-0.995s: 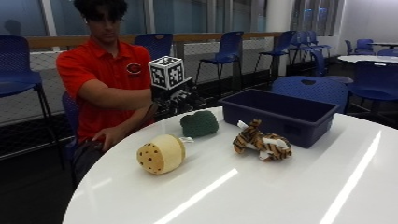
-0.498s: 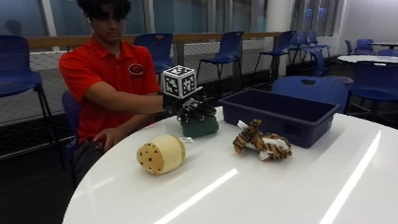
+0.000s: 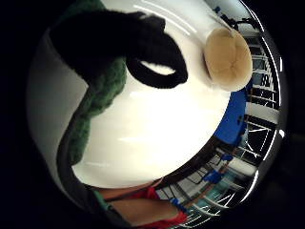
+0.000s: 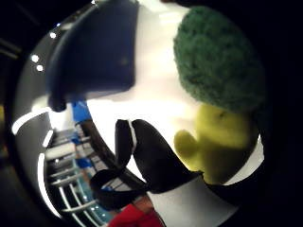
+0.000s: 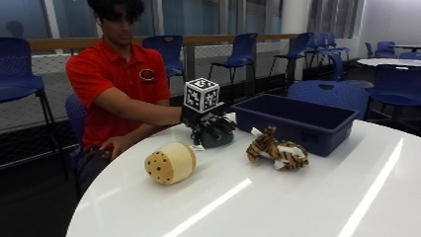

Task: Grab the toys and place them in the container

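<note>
Black glove first, from the outside view: the right hand point(image 5: 209, 129) has come down onto the green toy point(image 5: 217, 139) since a second ago, when it hung above and behind it and the toy sat in plain sight. Half a second ago the fingers were just arriving over it. Now they drape over its top with the tips pointing down and curled round it, hiding most of it. By my reading the reach is done and the grab is being made; nothing has gone into the container point(image 5: 301, 122) yet. The toy sits on the white table point(image 5: 315, 197), just left of the dark blue container, with the striped tiger toy point(image 5: 276, 149) near it on the right and the tan round toy point(image 5: 171, 162) nearer and to the left. Neither of those has moved.

Little finger side palm view: the green toy point(image 3: 97, 90) lies close against the palm, a gloved finger point(image 3: 152, 52) arcs over it, and the tan round toy point(image 3: 228, 57) rests well apart on the table.

Thumb side palm view: the green toy point(image 4: 218, 56) fills the space by the palm, a yellow-green part below it, with the container point(image 4: 99, 52) just beyond. A lift and a short carry to the right looks like the next call.
</note>
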Available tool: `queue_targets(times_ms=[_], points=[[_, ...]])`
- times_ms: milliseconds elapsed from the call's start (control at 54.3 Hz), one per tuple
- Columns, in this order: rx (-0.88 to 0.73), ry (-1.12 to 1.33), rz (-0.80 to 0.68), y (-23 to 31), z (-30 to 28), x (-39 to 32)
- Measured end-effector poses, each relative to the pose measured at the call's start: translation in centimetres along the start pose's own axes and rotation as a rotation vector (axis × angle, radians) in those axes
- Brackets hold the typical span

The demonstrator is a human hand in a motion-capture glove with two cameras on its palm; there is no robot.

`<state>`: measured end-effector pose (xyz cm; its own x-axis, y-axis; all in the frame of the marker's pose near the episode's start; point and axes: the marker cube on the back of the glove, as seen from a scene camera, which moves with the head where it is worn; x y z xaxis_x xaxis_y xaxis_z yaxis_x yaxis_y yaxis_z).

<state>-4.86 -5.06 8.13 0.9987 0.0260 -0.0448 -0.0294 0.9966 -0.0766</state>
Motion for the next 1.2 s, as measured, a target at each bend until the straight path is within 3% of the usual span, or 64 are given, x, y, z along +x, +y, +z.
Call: queue_targets(times_ms=[498,1198], points=[[0.072,0.026,0.048,-0.4,0.5,0.0],[0.097,-0.024,-0.083,-1.4,-2.6,0.2]])
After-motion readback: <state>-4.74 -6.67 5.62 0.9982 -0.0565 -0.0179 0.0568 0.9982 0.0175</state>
